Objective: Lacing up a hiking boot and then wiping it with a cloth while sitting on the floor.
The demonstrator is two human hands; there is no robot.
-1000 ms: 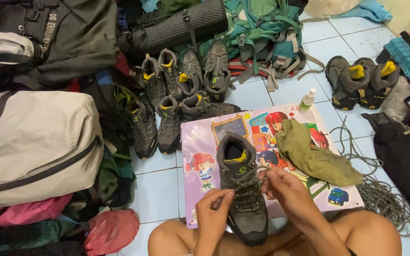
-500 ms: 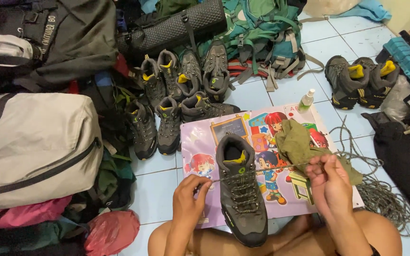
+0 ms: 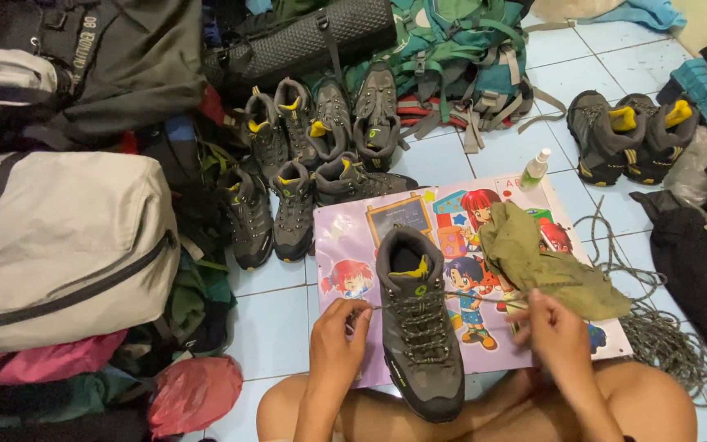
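While each hand, left hand (image 3: 335, 354) and right hand (image 3: 556, 334), pinches one end of the thin speckled lace (image 3: 476, 298), pull evenly so the grey hiking boot (image 3: 416, 323) stays snug

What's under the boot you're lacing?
The grey boot stands on a colourful cartoon poster mat laid over the blue tiled floor. The boot's toe hangs past the mat's near edge; the pictures beneath its sole are hidden.

Cluttered pale blue tiled floor (image 3: 276, 323), evenly lit.
A grey duffel bag (image 3: 59, 245) lies at left, a teal backpack (image 3: 460, 49) at the far side, rows of grey hiking boots (image 3: 304, 155) between them, and a coiled rope (image 3: 664, 336) at right.
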